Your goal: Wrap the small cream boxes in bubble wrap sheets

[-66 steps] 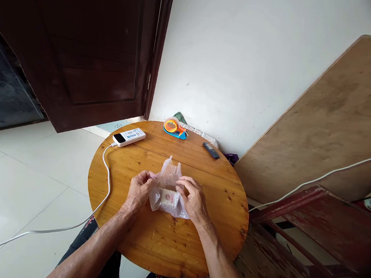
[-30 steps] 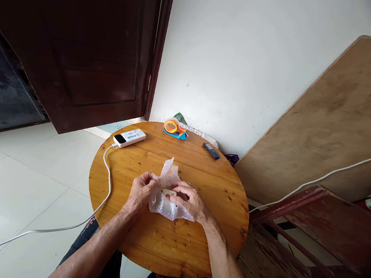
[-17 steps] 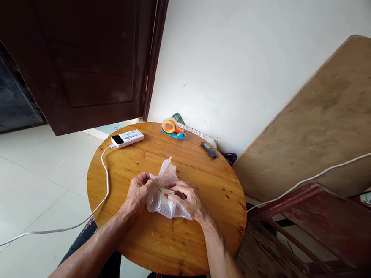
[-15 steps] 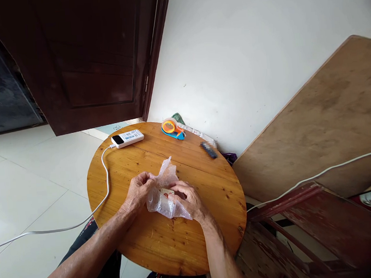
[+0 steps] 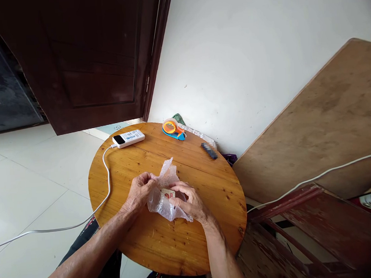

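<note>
A crumpled sheet of clear bubble wrap [image 5: 161,205] lies on the round wooden table in front of me. Inside its folds is a small cream-coloured card or flat box [image 5: 168,194] with a red picture on it; its lower part is covered by the wrap. My left hand [image 5: 142,188] pinches the wrap's left edge between thumb and fingers. From the right, my right hand [image 5: 189,200] curls over the wrap, its thumb against the card's right side and its fingers behind. Some of those fingertips are hidden.
On the table [image 5: 128,232], a white power bank [image 5: 128,138] with a plugged-in white cable [image 5: 107,178] lies at the back left. An orange and blue tape dispenser [image 5: 173,129] stands at the back, a blurred dark object [image 5: 209,150] right of it. A wooden chair [image 5: 306,228] stands right.
The card shows a little more of its red picture, as my right thumb has shifted slightly. My left hand keeps its pinch on the wrap. The whole view has moved very slightly.
</note>
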Tool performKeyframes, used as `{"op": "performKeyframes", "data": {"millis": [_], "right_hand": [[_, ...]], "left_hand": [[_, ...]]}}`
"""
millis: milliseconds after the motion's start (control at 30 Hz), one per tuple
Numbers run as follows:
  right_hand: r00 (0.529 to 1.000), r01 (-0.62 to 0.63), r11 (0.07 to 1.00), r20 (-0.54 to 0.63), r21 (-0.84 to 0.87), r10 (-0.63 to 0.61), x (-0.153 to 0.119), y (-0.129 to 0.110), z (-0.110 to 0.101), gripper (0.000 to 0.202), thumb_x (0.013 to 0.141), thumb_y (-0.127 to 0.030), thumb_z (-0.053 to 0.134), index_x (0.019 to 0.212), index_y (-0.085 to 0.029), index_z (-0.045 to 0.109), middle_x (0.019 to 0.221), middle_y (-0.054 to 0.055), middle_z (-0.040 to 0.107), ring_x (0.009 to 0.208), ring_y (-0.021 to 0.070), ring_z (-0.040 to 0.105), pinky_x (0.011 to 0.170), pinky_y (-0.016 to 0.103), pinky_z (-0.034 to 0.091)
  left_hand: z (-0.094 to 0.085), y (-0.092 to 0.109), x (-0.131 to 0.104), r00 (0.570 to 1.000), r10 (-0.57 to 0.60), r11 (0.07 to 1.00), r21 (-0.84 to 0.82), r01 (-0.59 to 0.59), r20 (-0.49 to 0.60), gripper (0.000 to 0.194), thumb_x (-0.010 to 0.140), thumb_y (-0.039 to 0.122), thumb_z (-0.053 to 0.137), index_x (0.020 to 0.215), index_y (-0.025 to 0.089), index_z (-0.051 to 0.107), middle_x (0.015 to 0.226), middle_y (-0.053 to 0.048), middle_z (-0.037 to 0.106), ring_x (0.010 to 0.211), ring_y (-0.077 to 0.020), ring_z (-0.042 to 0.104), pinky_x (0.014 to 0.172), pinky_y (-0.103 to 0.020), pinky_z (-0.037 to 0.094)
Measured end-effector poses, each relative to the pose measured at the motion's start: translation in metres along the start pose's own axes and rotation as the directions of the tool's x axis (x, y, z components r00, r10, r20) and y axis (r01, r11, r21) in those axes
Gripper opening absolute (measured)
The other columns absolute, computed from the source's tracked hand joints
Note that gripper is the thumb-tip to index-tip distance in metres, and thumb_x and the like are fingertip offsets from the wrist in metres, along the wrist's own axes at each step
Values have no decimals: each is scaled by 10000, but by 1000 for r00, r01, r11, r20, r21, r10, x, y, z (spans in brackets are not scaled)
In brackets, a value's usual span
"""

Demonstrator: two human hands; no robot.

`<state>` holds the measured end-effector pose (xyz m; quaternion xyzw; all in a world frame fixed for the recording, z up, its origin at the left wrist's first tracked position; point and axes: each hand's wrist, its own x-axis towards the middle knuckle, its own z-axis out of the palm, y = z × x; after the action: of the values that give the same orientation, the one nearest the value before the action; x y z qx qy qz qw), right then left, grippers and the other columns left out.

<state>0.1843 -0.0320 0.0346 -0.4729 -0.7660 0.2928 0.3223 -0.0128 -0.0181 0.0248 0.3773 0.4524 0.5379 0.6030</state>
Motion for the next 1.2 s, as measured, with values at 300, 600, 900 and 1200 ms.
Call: {"op": "performKeyframes", "data": {"millis": [300,600,900,1200], "right_hand": [[1000,-11,1000,-1,2,11,0,-2,2,231,783,-378,704,923,-203,763,1068,86,720,1021,236,658,915,350,495],[1000,5,1000,-6,-12,-5,0,-2,1,219,781,-363,716,931,-213,769,1083,79,725,1016,231,666,909,349,502],[1000,-9,1000,-7,-13,9,0,0,2,204,808,-339,678,931,-205,770,1082,92,723,1020,236,660,907,361,498],[1000,-3,1000,-29,1,3,1,-6,1,210,853,-358,625,884,-198,757,981,77,732,944,220,669,842,329,501]], "left_hand": [[0,-1,1,1000,-5,1000,6,5,20,278,611,390,709,661,162,557,534,28,573,448,-83,467,446,-190,353],[1,-3,-1,999,11,999,35,-13,37,264,617,385,698,682,161,574,541,24,576,450,-90,480,445,-196,366],[1,-2,0,999,19,999,43,-22,48,265,621,388,693,675,158,574,541,23,572,449,-85,467,439,-197,363],[1,-2,-1,998,20,997,68,-25,66,255,622,378,690,677,159,573,543,17,571,440,-91,470,429,-205,363]]}}
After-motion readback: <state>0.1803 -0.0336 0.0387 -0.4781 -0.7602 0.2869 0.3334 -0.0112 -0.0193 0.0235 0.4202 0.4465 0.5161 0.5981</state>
